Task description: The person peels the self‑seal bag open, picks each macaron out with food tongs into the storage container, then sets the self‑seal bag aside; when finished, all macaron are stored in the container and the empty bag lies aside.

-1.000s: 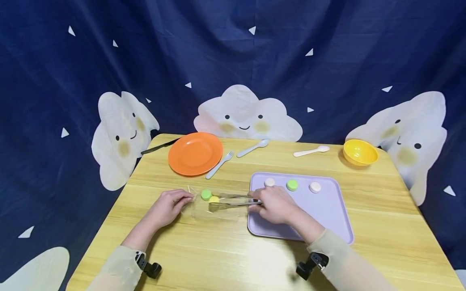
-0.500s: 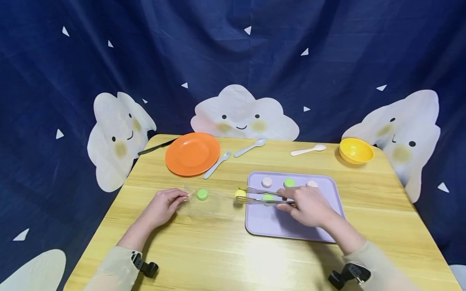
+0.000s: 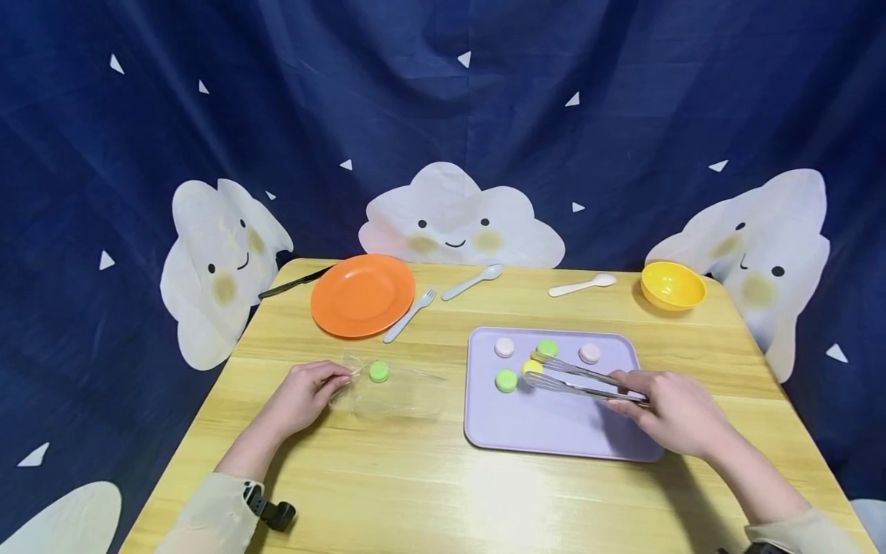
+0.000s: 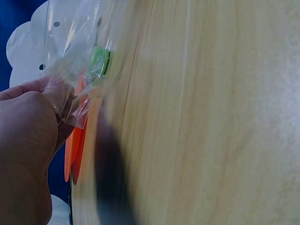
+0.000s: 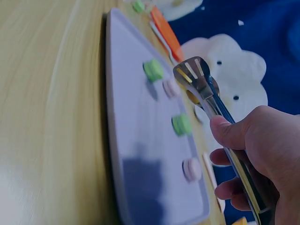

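Observation:
In the head view my left hand (image 3: 304,394) pinches the edge of a clear plastic bag (image 3: 404,398) lying on the table. One green macaron (image 3: 378,372) shows inside the bag. My right hand (image 3: 678,409) holds metal tongs (image 3: 588,388), thumb on one side. Between the tong tips is a yellow macaron (image 3: 531,368), over the lilac tray (image 3: 554,431); in the right wrist view the slotted tip mostly hides it. On the tray sit a green macaron (image 3: 506,380), another green macaron (image 3: 547,348), a pale pink macaron (image 3: 504,347) and a second pale pink macaron (image 3: 590,353).
Along the back stand an orange plate (image 3: 363,296) with a black knife (image 3: 294,282) beside it, a blue fork (image 3: 410,315), a blue spoon (image 3: 472,282), a pink spoon (image 3: 583,285) and a yellow bowl (image 3: 673,286). A dark blue curtain (image 3: 512,115) hangs behind the table.
The right hand has drawn the tongs, with the yellow macaron, rightward out of the bag and over the tray. The left hand keeps its pinch on the bag; the green macaron stays inside.

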Demonstrator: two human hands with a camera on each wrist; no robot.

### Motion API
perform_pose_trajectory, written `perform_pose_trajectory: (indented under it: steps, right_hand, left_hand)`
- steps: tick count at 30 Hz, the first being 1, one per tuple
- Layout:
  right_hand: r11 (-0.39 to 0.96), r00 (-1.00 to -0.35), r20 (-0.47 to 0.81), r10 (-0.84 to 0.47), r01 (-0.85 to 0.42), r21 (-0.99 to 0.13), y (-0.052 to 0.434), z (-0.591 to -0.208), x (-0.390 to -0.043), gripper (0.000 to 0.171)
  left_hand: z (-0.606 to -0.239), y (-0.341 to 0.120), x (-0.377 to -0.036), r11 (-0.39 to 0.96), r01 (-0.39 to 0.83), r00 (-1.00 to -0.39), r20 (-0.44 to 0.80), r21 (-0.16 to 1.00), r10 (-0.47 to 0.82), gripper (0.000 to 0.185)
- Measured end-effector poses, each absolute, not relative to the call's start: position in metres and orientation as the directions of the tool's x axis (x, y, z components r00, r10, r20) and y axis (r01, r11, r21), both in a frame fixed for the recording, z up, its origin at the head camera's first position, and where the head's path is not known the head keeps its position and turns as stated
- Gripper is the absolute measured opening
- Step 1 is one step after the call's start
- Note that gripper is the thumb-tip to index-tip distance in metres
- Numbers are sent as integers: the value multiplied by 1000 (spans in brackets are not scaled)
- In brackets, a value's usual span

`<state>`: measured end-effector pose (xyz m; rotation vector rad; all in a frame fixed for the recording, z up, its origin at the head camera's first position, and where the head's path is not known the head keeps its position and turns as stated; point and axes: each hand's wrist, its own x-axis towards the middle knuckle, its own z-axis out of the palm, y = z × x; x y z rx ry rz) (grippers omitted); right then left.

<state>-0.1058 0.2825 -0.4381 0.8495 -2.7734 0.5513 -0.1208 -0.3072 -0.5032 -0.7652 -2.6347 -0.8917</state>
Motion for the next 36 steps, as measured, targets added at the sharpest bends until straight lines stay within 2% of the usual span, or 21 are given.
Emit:
perform_pose_trajectory:
  steps: [6, 14, 18, 26, 36]
  right_hand:
    - [810, -850, 245, -466, -521, -270, 303, -449, -99, 25]
    - [838, -884, 152, -442, -467, -282, 310, -456, -101, 39]
    - [839, -889, 150, -432, -457, -295, 309, -452, -102, 43]
    - [757, -818, 306, -488, -570, -318, 277, -446, -104, 27]
    - [687, -764, 317, -563, -645, -334, 212, -451, -111, 16]
  left_hand:
    - [-502, -309, -122, 674, 544, -838, 367, 499, 404, 17]
    - [-498, -310, -121, 685, 534, -845, 348, 495, 407, 18]
    - [-497, -309, -121, 692, 513, -858, 322, 508, 400, 16]
    - [-495, -309, -120, 695, 499, -867, 310, 518, 391, 15]
    - [-497, -308, -120, 700, 504, -863, 325, 506, 386, 15]
